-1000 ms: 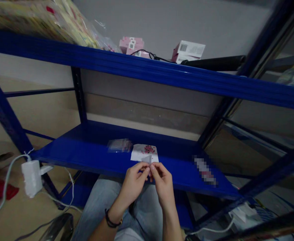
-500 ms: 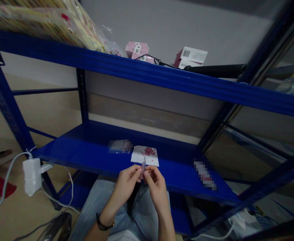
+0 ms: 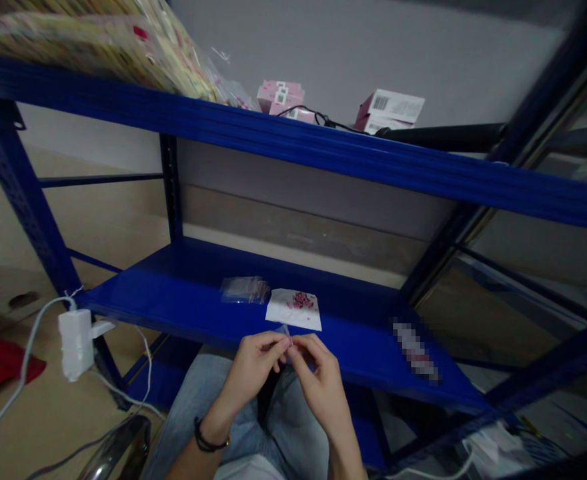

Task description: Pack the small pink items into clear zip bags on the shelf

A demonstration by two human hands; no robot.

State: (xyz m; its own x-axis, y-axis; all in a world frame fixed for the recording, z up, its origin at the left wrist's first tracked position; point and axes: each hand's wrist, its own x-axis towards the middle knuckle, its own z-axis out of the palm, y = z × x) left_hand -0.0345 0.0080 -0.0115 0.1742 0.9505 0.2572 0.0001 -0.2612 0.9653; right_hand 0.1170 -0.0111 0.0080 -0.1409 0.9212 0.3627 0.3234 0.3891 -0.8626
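Over my lap, at the shelf's front edge, my left hand point(image 3: 258, 353) and my right hand point(image 3: 316, 363) meet with fingertips pinched together. Between them they hold a small clear plastic bag point(image 3: 284, 329), mostly covered by the fingers. Just beyond the hands a white sheet of paper point(image 3: 279, 311) lies on the blue shelf. Small pink and dark red beads point(image 3: 302, 301) are heaped on it, with a few loose ones around the heap. Left of the paper rests a stack of clear plastic bags point(image 3: 243, 290).
The blue shelf board point(image 3: 173, 280) spans the view, with an upper shelf beam point(image 3: 273, 143) above it. Pink boxes point(image 3: 279, 97), white-labelled boxes point(image 3: 391, 110) and filled bags point(image 3: 98, 50) stand up there. A white power strip point(image 3: 76, 343) hangs at left. A blurred-out item point(image 3: 416, 350) lies at right.
My fingertips have drawn closer together on the small bag, and less of it shows above them. The whole view has shifted slightly; the paper and beads stay in place.
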